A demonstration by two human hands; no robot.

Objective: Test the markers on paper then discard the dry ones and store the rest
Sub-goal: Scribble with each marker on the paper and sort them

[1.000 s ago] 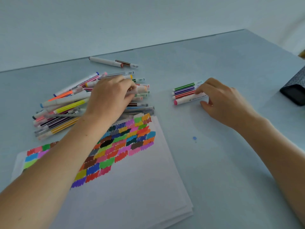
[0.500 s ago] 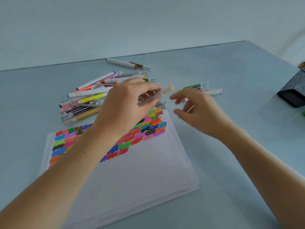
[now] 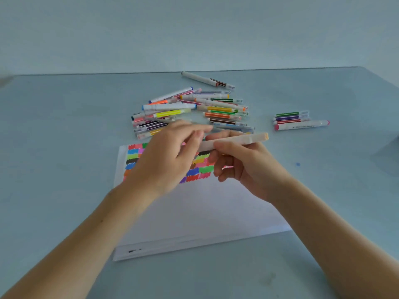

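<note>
Fingers of the left hand [image 3: 170, 156] are curling round the near end of a pale marker [image 3: 235, 141], pinching it just above the sheet of paper [image 3: 194, 212], while the right hand [image 3: 244, 167] is gripping the same marker from below, thumb lying along the barrel and the peach-tipped end sticking out past its knuckles to the right. Both hands are hovering over the coloured test patches [image 3: 200, 167] (rows of short scribbles in many colours) that are filling the far part of the paper, and the forearms are reaching in from the near edge of the grey table [image 3: 64, 169]. Just beyond the left hand, a loose pile of markers [image 3: 190, 108] is lying scattered, its nearest pens almost under the fingertips; further off from the pile, two more markers [image 3: 208, 80] are lying end to end on their own. Beyond and to the right of the right hand, well apart from it, a small group of four markers [image 3: 300, 120] is lying side by side, a thick white one with pink ends nearest. A small blue dot [image 3: 298, 164] is sitting on the table to the right of the right wrist.
</note>
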